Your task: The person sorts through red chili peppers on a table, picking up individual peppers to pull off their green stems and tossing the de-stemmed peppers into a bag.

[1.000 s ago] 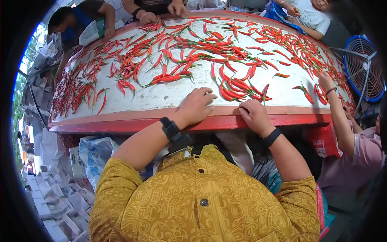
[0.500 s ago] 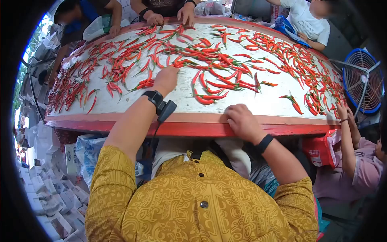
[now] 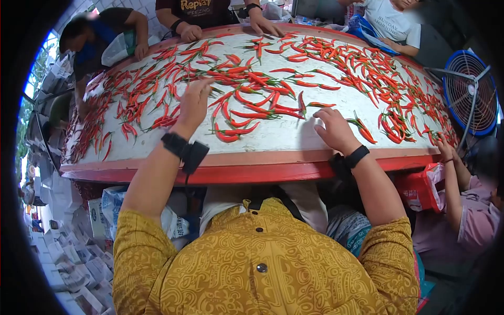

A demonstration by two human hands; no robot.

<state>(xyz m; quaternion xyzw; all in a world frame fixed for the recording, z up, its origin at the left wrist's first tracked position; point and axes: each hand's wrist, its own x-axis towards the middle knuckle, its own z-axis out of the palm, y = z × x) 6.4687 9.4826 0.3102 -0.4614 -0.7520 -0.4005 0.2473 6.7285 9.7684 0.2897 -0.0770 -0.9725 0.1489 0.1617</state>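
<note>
Bowed by a wide lens and ringed by black corners, a crowded work area surrounds a white, red-edged tabletop [image 3: 273,139] strewn with red chilies [image 3: 252,114]. Far left of the hands, pale blocks [image 3: 79,273] cover the ground, too distorted to make out clearly. Beyond the left hand, at upper left, a person in dark clothing [image 3: 102,37] bends over the edge beside a pale bag [image 3: 118,50]; much of that person's arm work is hidden. Chilies lie thick to the left of the left hand [image 3: 194,105], which reaches in among them, fingers together and pointing away; whether it grips one cannot be told. Straight ahead, past the gap between the hands, a person in a lettered shirt [image 3: 202,10] is cut off above the chest. A loose heap of chilies fills the space between and beyond the hands. The right hand [image 3: 336,130] hovers with fingers loosely spread, apparently holding nothing, one chili lying just past its fingertips. More chilies spread to its right. Further right, a person in pink [image 3: 446,226] sits partly lost in shadow near a red bag [image 3: 417,190], below a blue-rimmed fan [image 3: 470,94].
</note>
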